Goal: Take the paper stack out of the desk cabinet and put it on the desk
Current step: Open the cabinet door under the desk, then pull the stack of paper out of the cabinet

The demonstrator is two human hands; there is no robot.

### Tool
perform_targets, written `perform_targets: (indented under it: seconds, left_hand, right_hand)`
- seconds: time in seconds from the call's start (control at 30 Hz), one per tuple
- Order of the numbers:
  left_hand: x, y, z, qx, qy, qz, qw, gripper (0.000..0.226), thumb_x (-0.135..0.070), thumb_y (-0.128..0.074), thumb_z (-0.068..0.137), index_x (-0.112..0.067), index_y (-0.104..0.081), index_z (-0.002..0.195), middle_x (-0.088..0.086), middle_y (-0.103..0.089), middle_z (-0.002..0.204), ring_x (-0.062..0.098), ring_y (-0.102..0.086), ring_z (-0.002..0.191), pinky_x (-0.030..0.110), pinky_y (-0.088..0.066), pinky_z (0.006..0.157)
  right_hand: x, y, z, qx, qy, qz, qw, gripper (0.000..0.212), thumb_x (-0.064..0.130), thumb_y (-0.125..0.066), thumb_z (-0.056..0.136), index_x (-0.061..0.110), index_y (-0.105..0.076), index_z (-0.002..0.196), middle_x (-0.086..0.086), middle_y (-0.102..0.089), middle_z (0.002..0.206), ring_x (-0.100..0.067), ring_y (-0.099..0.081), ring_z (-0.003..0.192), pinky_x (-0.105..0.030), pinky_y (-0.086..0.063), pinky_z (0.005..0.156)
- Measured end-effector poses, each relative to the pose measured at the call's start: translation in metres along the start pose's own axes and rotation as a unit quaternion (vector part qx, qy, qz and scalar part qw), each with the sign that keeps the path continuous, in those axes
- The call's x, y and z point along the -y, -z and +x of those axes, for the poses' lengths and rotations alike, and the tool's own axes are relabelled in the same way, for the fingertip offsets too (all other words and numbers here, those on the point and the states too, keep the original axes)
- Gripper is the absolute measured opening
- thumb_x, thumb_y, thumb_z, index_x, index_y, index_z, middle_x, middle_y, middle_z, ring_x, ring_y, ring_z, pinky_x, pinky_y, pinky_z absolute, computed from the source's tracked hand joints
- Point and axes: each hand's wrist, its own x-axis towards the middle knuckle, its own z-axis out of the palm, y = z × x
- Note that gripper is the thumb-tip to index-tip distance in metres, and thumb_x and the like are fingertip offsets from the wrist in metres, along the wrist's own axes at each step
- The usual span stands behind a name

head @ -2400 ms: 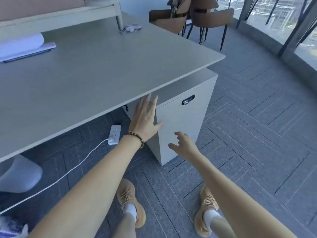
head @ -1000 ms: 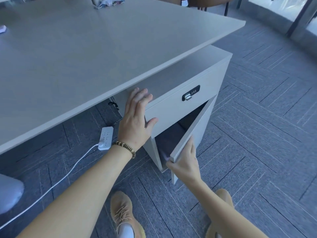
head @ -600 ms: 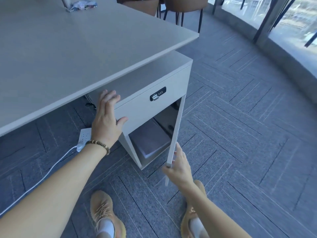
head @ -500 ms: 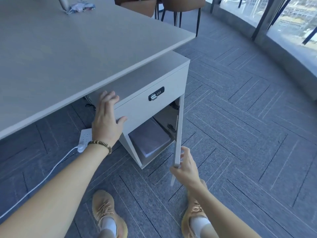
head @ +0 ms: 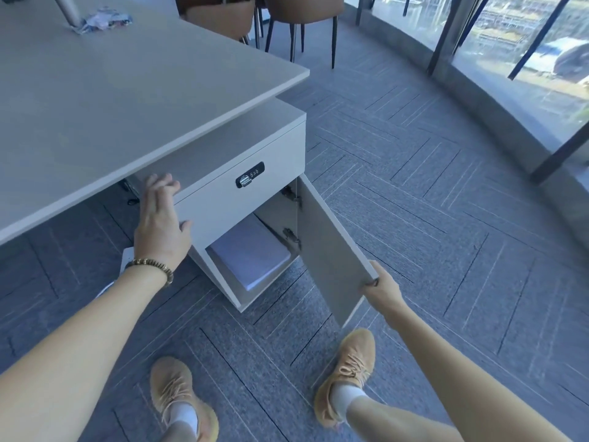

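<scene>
The white desk cabinet (head: 223, 205) stands under the desk (head: 127, 100), its door (head: 328, 250) swung wide to the right. Inside, on the cabinet floor, lies the white paper stack (head: 251, 253), flat and partly hidden by the drawer front above. My left hand (head: 161, 218), with a bead bracelet at the wrist, rests flat with spread fingers on the cabinet's top left corner. My right hand (head: 382, 290) grips the door's outer lower edge.
A combination lock (head: 250, 179) sits on the drawer front. A white power strip (head: 127, 260) lies on the carpet behind my left wrist. Brown chairs (head: 296, 14) stand beyond the desk, and crumpled material (head: 102, 19) lies on its far side. Windows curve along the right.
The cabinet door went from closed to wide open, pulled out and rightward by my right hand. The paper stack inside came into view. My left hand stayed on the cabinet's corner.
</scene>
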Motion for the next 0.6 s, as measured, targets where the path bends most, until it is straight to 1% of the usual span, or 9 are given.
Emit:
perform_targets:
  seconds: [0.03, 0.1, 0.17, 0.23, 0.33, 0.47, 0.6]
  left_hand:
    - [0.0, 0.0, 0.0, -0.005, 0.01, 0.0, 1.0, 0.06, 0.011, -0.069, 0.076, 0.003, -0.045, 0.13, 0.017, -0.036, 0.153, 0.03, -0.021, 0.149, 0.036, -0.029, 0.115]
    - [-0.001, -0.002, 0.002, -0.018, 0.023, 0.0, 1.0, 0.058, 0.01, -0.069, 0.076, 0.004, -0.046, 0.128, 0.019, -0.036, 0.152, 0.032, -0.022, 0.149, 0.035, -0.027, 0.116]
    - [-0.004, -0.004, 0.002, -0.02, 0.023, 0.001, 1.0, 0.057, 0.008, -0.071, 0.076, 0.004, -0.046, 0.127, 0.019, -0.038, 0.151, 0.032, -0.023, 0.148, 0.035, -0.027, 0.116]
    - [-0.002, -0.005, 0.003, -0.015, 0.024, 0.004, 1.0, 0.058, 0.005, -0.074, 0.074, 0.004, -0.045, 0.126, 0.019, -0.039, 0.149, 0.032, -0.023, 0.148, 0.037, -0.028, 0.117]
    - [0.0, -0.004, 0.004, -0.005, 0.017, 0.009, 1.0, 0.06, 0.002, -0.075, 0.074, 0.003, -0.045, 0.126, 0.02, -0.039, 0.149, 0.032, -0.023, 0.148, 0.039, -0.026, 0.119]
    - [-0.002, -0.005, 0.004, -0.011, 0.018, 0.011, 1.0, 0.06, 0.002, -0.077, 0.073, 0.004, -0.045, 0.125, 0.022, -0.039, 0.148, 0.034, -0.023, 0.147, 0.039, -0.025, 0.119]
    - [-0.003, -0.004, 0.004, -0.004, 0.022, 0.011, 1.0, 0.058, -0.001, -0.078, 0.073, 0.002, -0.045, 0.122, 0.022, -0.038, 0.149, 0.035, -0.022, 0.148, 0.042, -0.027, 0.119]
  right_hand:
    - [-0.002, 0.006, 0.007, -0.007, -0.016, 0.018, 1.0, 0.041, 0.003, -0.054, 0.075, 0.027, -0.062, 0.107, -0.008, -0.07, 0.093, -0.028, -0.063, 0.085, -0.032, -0.047, 0.067]
    - [-0.001, 0.019, 0.018, -0.03, -0.034, 0.065, 0.997, 0.035, 0.009, -0.058, 0.068, 0.022, -0.063, 0.1, -0.009, -0.068, 0.091, -0.029, -0.061, 0.082, -0.036, -0.046, 0.069]
    - [0.002, 0.033, 0.024, -0.061, -0.034, 0.102, 0.992, 0.033, 0.012, -0.064, 0.068, 0.019, -0.064, 0.1, -0.006, -0.066, 0.091, -0.024, -0.059, 0.08, -0.036, -0.045, 0.07]
    - [0.009, 0.042, 0.026, -0.091, -0.025, 0.111, 0.989, 0.034, 0.013, -0.069, 0.073, 0.02, -0.062, 0.106, -0.004, -0.066, 0.097, -0.024, -0.062, 0.087, -0.036, -0.048, 0.076]
    - [0.018, 0.054, 0.031, -0.116, -0.015, 0.086, 0.989, 0.043, 0.017, -0.071, 0.077, 0.019, -0.057, 0.118, -0.002, -0.063, 0.106, -0.024, -0.062, 0.096, -0.034, -0.049, 0.082]
    - [0.02, 0.068, 0.05, -0.124, -0.014, 0.043, 0.991, 0.061, 0.023, -0.073, 0.075, 0.02, -0.05, 0.131, -0.009, -0.061, 0.12, -0.029, -0.061, 0.107, -0.041, -0.052, 0.092]
    - [0.024, 0.081, 0.057, -0.095, -0.026, -0.007, 0.995, 0.056, 0.025, -0.071, 0.081, 0.017, -0.048, 0.131, -0.012, -0.062, 0.119, -0.029, -0.059, 0.1, -0.034, -0.045, 0.082]
